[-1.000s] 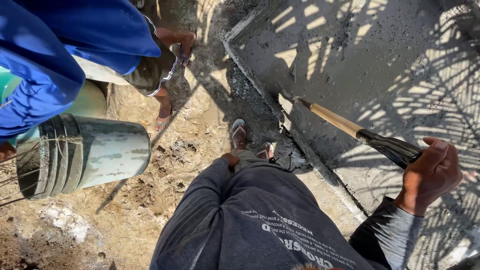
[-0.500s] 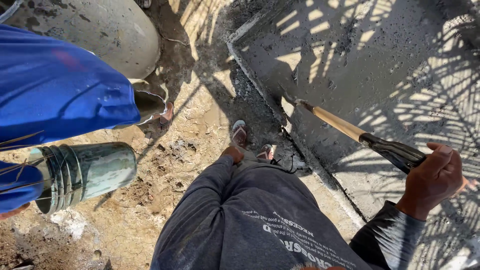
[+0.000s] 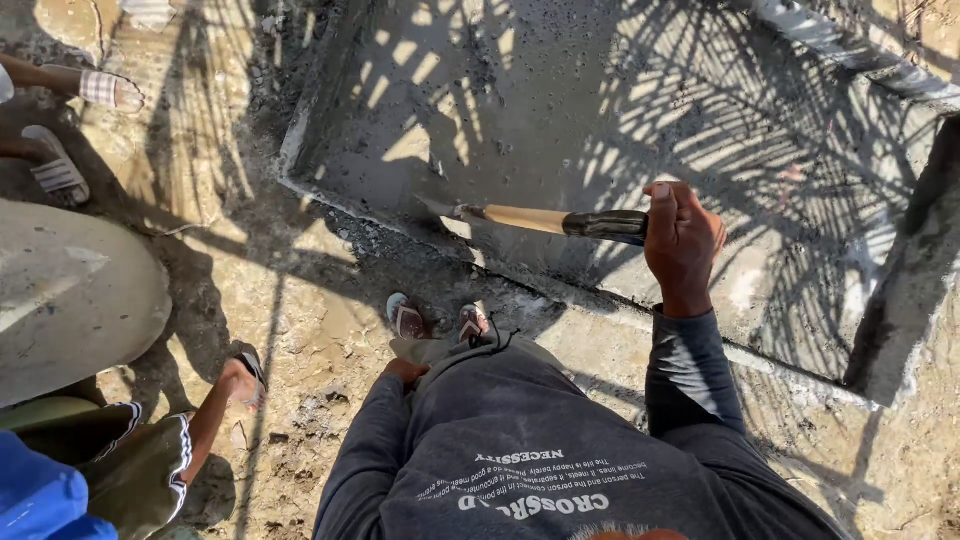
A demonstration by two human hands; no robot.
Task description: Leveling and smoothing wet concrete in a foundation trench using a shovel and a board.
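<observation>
Wet grey concrete fills a shallow formed bed crossed by the shadows of a mesh, and everything else sits around that bed. The right hand is clenched around the dark grip of a trowel, whose pale wooden shaft runs left from the fist to a small blade lying on the concrete, near the bed's front edge. That front edge is a rough, pale border; just on the near side of it stand the person's two feet in sandals, on sandy ground. The left hand rests on the left knee, close to the sandals and well apart from the trowel; only part of it shows past the dark sleeve, so I cannot tell whether it is closed or loose. Left of the bed, on the sand, lies a large pale rounded container, and beside it a co-worker's bare leg and sandalled foot. Further left, near the bed's far corner, another person's two sandalled feet show.
</observation>
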